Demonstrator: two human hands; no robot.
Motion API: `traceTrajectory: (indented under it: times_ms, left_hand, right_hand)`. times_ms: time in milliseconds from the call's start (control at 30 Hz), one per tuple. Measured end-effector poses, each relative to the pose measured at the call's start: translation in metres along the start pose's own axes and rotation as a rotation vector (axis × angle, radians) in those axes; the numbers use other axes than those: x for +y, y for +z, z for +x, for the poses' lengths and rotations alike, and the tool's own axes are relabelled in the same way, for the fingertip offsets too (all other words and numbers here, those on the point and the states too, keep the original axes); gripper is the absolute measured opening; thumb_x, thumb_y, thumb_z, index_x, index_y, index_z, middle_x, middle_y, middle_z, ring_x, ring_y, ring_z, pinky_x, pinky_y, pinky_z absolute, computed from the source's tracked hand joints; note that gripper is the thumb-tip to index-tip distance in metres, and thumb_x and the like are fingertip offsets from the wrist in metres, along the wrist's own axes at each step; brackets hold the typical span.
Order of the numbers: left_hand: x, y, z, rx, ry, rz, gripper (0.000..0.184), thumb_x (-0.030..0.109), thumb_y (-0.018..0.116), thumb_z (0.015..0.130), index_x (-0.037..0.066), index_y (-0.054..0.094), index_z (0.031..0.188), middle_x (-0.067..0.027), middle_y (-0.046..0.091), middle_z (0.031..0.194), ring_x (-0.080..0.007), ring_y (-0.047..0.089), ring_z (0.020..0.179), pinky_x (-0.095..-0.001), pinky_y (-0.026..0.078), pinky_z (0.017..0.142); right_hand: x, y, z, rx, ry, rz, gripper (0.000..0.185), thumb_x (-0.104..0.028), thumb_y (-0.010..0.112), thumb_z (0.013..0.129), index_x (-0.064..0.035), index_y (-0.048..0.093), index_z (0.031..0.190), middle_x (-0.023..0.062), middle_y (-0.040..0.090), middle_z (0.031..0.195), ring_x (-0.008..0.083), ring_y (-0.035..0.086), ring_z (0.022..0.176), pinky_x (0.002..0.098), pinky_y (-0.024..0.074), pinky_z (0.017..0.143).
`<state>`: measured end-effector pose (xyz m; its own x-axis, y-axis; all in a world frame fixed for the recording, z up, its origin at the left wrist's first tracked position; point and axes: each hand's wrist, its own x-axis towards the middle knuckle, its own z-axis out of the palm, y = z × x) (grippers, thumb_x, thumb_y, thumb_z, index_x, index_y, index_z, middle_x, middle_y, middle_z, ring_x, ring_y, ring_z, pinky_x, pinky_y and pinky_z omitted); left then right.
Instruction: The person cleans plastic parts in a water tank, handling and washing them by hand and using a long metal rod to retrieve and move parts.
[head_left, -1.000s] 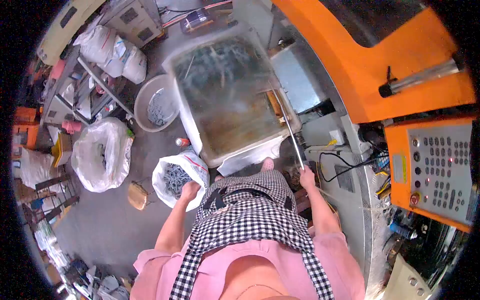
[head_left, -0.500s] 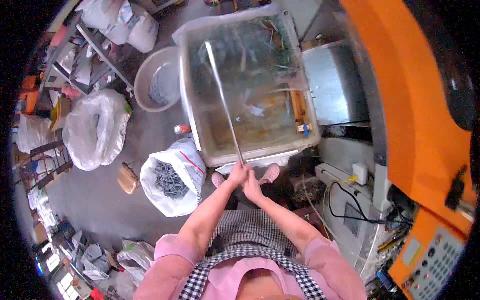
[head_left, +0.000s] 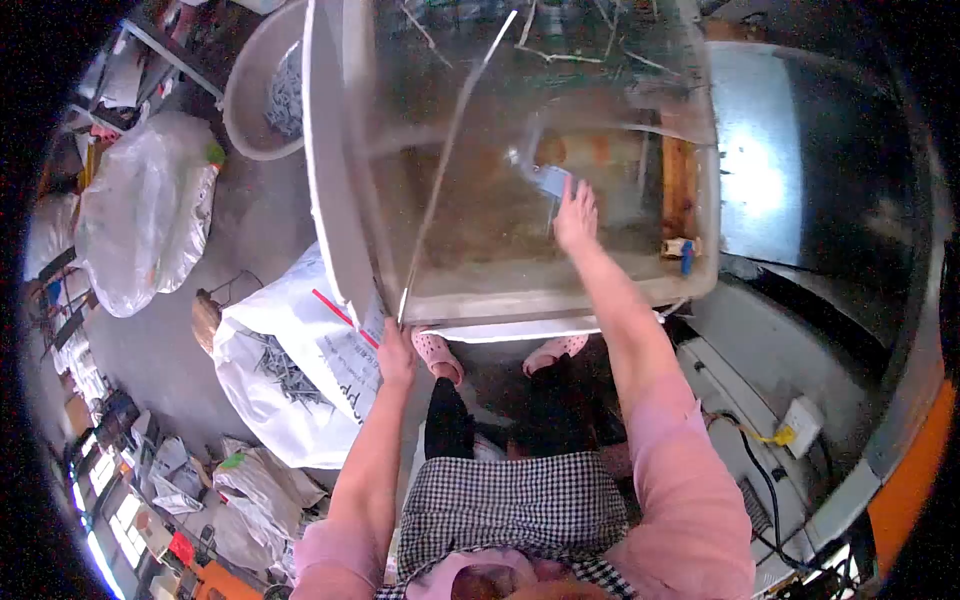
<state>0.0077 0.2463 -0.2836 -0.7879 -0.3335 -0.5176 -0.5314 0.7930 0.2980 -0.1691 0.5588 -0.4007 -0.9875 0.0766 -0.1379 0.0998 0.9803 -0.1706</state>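
Observation:
My left hand (head_left: 397,355) is closed around the lower end of a long thin metal rod (head_left: 437,190). The rod slants up and away over a big pale tub (head_left: 560,308) of murky brownish water. Over the tub, my right hand (head_left: 576,217) reaches out with fingers stretched and a little apart. Its fingertips are at a small pale blue-grey piece (head_left: 552,181); whether they pinch it I cannot tell. Several thin twig-like strips (head_left: 560,58) show at the far end of the tub. Along its right side lies a brown wooden strip (head_left: 678,190).
Left of the tub, a white sack (head_left: 335,350) holds grey plastic-looking pieces (head_left: 280,370). A round basin (head_left: 250,105) with similar pieces and a clear plastic bag (head_left: 150,215) stand farther left. On the right are a metal surface (head_left: 750,150), a machine and black cables (head_left: 765,475).
My right hand has let go of the rod and moved forward over the tub to the pale piece. My left hand keeps the rod, now farther left and tilted rightward. The view has shifted closer.

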Motion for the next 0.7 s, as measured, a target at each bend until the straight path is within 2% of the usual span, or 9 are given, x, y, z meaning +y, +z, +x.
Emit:
traceTrajectory:
  times_ms: [133, 200, 267, 300, 367, 433, 500, 533, 700]
  left_hand:
    - [-0.021, 0.017, 0.022, 0.016, -0.045, 0.039, 0.027, 0.021, 0.052, 0.080, 0.000, 0.042, 0.095, -0.0282, 0.050, 0.096, -0.0439, 0.048, 0.089, -0.0471, 0.039, 0.073]
    - [-0.018, 0.022, 0.024, -0.016, -0.046, 0.139, 0.032, 0.020, 0.055, 0.078, 0.000, 0.043, 0.100, -0.0276, 0.048, 0.104, -0.0430, 0.046, 0.094, -0.0453, 0.039, 0.078]
    - [0.012, 0.021, 0.023, 0.133, 0.000, 0.386, 0.048, 0.018, 0.059, 0.075, 0.000, 0.040, 0.115, -0.0236, 0.041, 0.117, -0.0391, 0.040, 0.107, -0.0448, 0.034, 0.088]
    - [0.031, 0.014, 0.022, 0.127, -0.002, 0.383, 0.048, 0.018, 0.059, 0.075, 0.000, 0.040, 0.115, -0.0236, 0.041, 0.117, -0.0391, 0.040, 0.107, -0.0448, 0.034, 0.088]
    - [0.073, 0.001, 0.020, 0.255, 0.329, 0.359, 0.060, 0.016, 0.060, 0.072, 0.005, 0.034, 0.126, -0.0188, 0.038, 0.122, -0.0353, 0.035, 0.114, -0.0471, 0.029, 0.093]
    - [0.108, 0.000, 0.025, 0.154, 0.615, 0.176, 0.055, 0.014, 0.061, 0.070, 0.009, 0.041, 0.121, -0.0156, 0.038, 0.123, -0.0324, 0.034, 0.116, -0.0462, 0.028, 0.093]
    - [0.139, 0.011, 0.035, 0.032, 0.819, 0.175, 0.053, 0.019, 0.060, 0.072, 0.012, 0.042, 0.121, -0.0130, 0.039, 0.122, -0.0297, 0.033, 0.117, -0.0446, 0.029, 0.092]
    - [0.158, 0.015, 0.037, 0.057, 0.876, 0.186, 0.051, 0.021, 0.060, 0.072, 0.010, 0.043, 0.119, -0.0125, 0.040, 0.121, -0.0281, 0.035, 0.115, -0.0442, 0.030, 0.090]
    - [0.204, 0.040, 0.047, -0.004, 0.938, 0.262, 0.053, 0.032, 0.059, 0.074, 0.007, 0.043, 0.118, -0.0127, 0.040, 0.122, -0.0277, 0.036, 0.112, -0.0437, 0.027, 0.089]
  right_hand:
    - [0.009, 0.039, 0.041, -0.150, 0.075, -0.009, 0.074, -0.018, 0.064, 0.069, -0.0092, 0.024, 0.130, 0.0173, 0.031, 0.127, 0.0336, 0.031, 0.118, 0.0432, 0.0357, 0.092]
    - [0.014, 0.039, 0.051, -0.440, 0.070, 0.028, 0.074, -0.021, 0.064, 0.070, -0.0095, 0.023, 0.131, 0.0162, 0.036, 0.125, 0.0313, 0.039, 0.114, 0.0404, 0.0372, 0.091]
    - [0.015, 0.028, 0.045, -0.406, 0.047, 0.151, 0.075, -0.024, 0.065, 0.069, -0.0053, 0.025, 0.130, 0.0189, 0.041, 0.120, 0.0328, 0.044, 0.108, 0.0417, 0.0395, 0.088]
    - [0.016, 0.020, 0.042, -0.353, 0.024, 0.274, 0.076, -0.027, 0.066, 0.068, -0.0012, 0.027, 0.128, 0.0216, 0.047, 0.115, 0.0343, 0.050, 0.102, 0.0431, 0.0418, 0.084]
    - [0.021, 0.007, 0.034, -0.372, 0.055, 0.388, 0.073, -0.030, 0.066, 0.068, -0.0003, 0.032, 0.126, 0.0208, 0.051, 0.109, 0.0318, 0.053, 0.096, 0.0407, 0.0447, 0.079]
    - [0.025, -0.005, 0.025, -0.387, 0.087, 0.511, 0.070, -0.034, 0.066, 0.069, 0.0007, 0.037, 0.123, 0.0200, 0.055, 0.103, 0.0293, 0.057, 0.090, 0.0383, 0.0477, 0.075]
    - [0.027, -0.012, 0.015, -0.670, 0.233, 1.014, 0.064, -0.039, 0.064, 0.072, 0.0008, 0.044, 0.117, 0.0164, 0.058, 0.096, 0.0231, 0.059, 0.079, 0.0326, 0.0512, 0.063]
    - [0.019, -0.027, 0.005, -0.601, 0.222, 1.129, 0.058, -0.039, 0.060, 0.076, 0.0005, 0.047, 0.116, 0.0120, 0.058, 0.093, 0.0160, 0.058, 0.072, 0.0277, 0.0509, 0.053]
    - [0.005, -0.069, -0.021, -0.668, 0.207, 1.290, 0.053, -0.037, 0.057, 0.080, 0.0025, 0.048, 0.114, 0.0094, 0.058, 0.092, 0.0137, 0.056, 0.066, 0.0261, 0.0505, 0.053]
